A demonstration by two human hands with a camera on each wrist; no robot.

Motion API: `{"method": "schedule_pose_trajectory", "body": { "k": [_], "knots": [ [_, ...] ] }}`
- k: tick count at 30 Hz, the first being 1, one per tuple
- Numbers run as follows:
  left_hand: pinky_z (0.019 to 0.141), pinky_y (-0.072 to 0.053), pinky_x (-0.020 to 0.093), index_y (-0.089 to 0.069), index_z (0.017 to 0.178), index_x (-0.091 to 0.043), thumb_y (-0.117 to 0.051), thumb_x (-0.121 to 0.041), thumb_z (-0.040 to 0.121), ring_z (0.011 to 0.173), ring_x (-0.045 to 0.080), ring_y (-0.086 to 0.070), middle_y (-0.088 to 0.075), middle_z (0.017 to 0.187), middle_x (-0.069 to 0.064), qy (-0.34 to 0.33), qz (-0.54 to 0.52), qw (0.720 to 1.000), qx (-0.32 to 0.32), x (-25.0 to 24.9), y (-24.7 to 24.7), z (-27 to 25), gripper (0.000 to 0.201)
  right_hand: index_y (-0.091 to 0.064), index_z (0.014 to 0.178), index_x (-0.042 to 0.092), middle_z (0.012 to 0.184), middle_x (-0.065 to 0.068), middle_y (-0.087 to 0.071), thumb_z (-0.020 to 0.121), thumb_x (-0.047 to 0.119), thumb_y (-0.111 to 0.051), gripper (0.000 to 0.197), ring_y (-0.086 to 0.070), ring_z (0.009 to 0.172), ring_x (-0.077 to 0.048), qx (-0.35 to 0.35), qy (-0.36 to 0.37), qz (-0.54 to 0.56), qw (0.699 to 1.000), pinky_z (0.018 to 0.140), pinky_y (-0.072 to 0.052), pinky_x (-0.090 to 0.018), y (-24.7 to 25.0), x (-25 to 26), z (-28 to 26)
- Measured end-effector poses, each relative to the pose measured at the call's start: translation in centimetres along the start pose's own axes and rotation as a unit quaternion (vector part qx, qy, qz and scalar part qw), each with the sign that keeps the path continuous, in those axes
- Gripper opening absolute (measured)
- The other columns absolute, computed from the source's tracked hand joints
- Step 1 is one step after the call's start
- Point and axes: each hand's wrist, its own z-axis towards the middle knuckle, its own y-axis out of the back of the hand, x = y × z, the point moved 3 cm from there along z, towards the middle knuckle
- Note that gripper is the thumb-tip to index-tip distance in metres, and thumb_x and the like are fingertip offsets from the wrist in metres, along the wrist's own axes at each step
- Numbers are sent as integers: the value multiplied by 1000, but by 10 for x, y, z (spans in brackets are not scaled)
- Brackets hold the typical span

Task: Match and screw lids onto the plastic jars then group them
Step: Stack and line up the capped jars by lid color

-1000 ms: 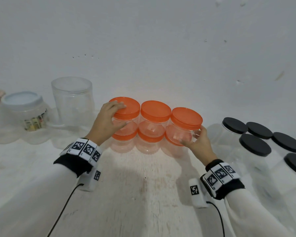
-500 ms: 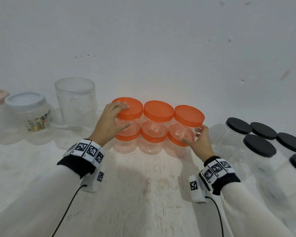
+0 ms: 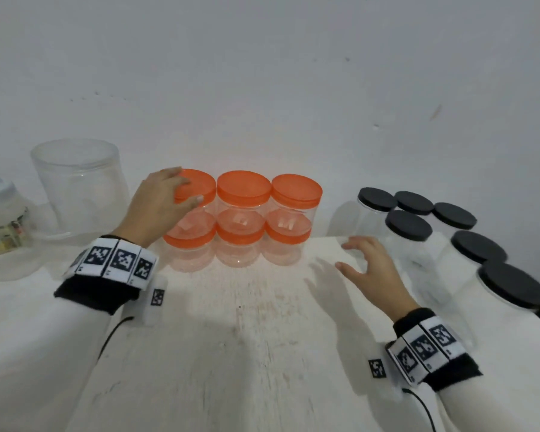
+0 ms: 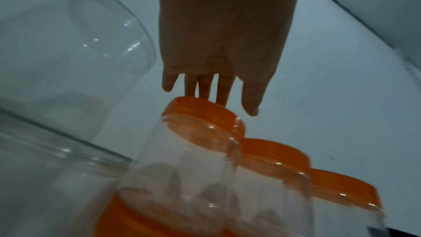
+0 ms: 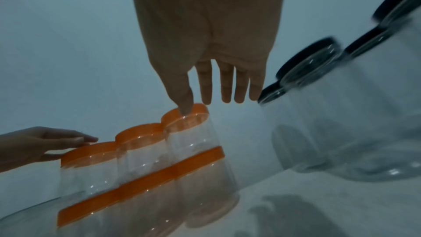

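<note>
Six clear jars with orange lids [image 3: 243,226] stand against the wall, stacked two high in three columns. My left hand [image 3: 181,188] rests on the lid of the top left jar [image 3: 201,187]: fingers lie straight across its top, thumb against its front rim. The left wrist view shows those straight fingers [image 4: 224,96] touching the lid [image 4: 205,113]. My right hand [image 3: 349,254] hovers open above the table, right of the stack and clear of the top right jar [image 3: 296,194]. Its spread fingers [image 5: 226,95] hold nothing.
Several tall clear jars with black lids [image 3: 409,226] are grouped at the right, close to my right hand. A big lidless clear jar [image 3: 78,185] and a pale-lidded jar [image 3: 0,219] stand at the left. The white table [image 3: 231,353] runs toward me.
My right hand has let go of the top right orange-lidded jar and drawn back to the right. The stack now stands straighter against the wall. My left hand stays on the top left lid.
</note>
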Motion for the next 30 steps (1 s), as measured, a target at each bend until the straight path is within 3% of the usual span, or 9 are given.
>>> {"method": "schedule_pose_trajectory", "body": {
  "k": [3,5,8,12,14,16,19,24,30],
  "knots": [
    [104,-27,32,-60,119,-4,-66,-19,86,124,30,-39,-51,131,15,-64,-31,994,-87,-42,-3,-7,37,-64,98,9,105,2,-54,80,7,-70,19,-55,103,-20,-57,19,-16,998,88,-41,-29,32,-12,-28],
    [97,-28,21,-61,114,-5,-64,-17,86,115,25,-46,-58,120,12,-137,-75,984,-88,-85,-13,-14,30,-64,95,9,102,2,-57,80,4,-69,16,-55,99,-18,-94,25,-36,995,86,-46,-35,52,-19,-44],
    [89,-32,16,-62,110,-7,-56,-27,87,105,16,-53,-63,110,6,-220,-149,964,8,-147,-43,-21,31,-65,92,8,100,-2,-61,79,0,-69,15,-56,97,-20,-141,41,-78,986,81,-46,-32,81,-29,-60],
    [85,-28,10,-57,119,-13,-59,-22,90,109,7,-49,-58,118,-3,-255,-137,943,164,-211,-105,-30,30,-65,91,4,103,-8,-62,75,-2,-72,19,-56,97,-28,-175,60,-133,974,83,-37,-20,117,-51,-72],
    [95,-30,17,-52,126,-16,-59,-25,90,119,11,-45,-53,128,-3,-244,-137,940,197,-234,-134,-32,37,-65,94,6,110,-10,-60,74,5,-75,23,-53,102,-31,-169,34,-155,973,84,-44,-33,133,-70,-76],
    [107,-31,33,-46,133,-17,-62,-27,88,129,15,-37,-45,139,-1,-233,-131,940,213,-252,-160,-30,49,-64,102,8,121,-12,-55,72,16,-78,34,-47,109,-33,-152,7,-178,972,87,-45,-44,147,-89,-79],
    [112,-24,43,-36,141,-17,-68,-33,82,138,20,-20,-27,151,2,-200,-122,950,207,-275,-193,-27,69,-60,115,12,135,-15,-44,71,29,-80,52,-37,120,-34,-114,0,-188,975,95,-36,-40,162,-116,-85],
    [112,-19,37,-26,145,-22,-74,-36,77,137,24,-12,-17,149,8,-28,-206,965,162,-292,-234,-23,85,-52,127,23,144,-6,-29,75,35,-74,58,-28,130,-26,-66,-36,-103,992,96,-31,-29,178,-154,-98],
    [101,-21,23,-36,139,-20,-75,-32,76,128,24,-28,-31,138,10,9,-225,966,125,-304,-266,-19,76,-52,123,30,132,8,-29,78,30,-73,50,-38,117,-3,-33,-28,-9,999,94,-34,-21,181,-178,-96]
  ]
}}
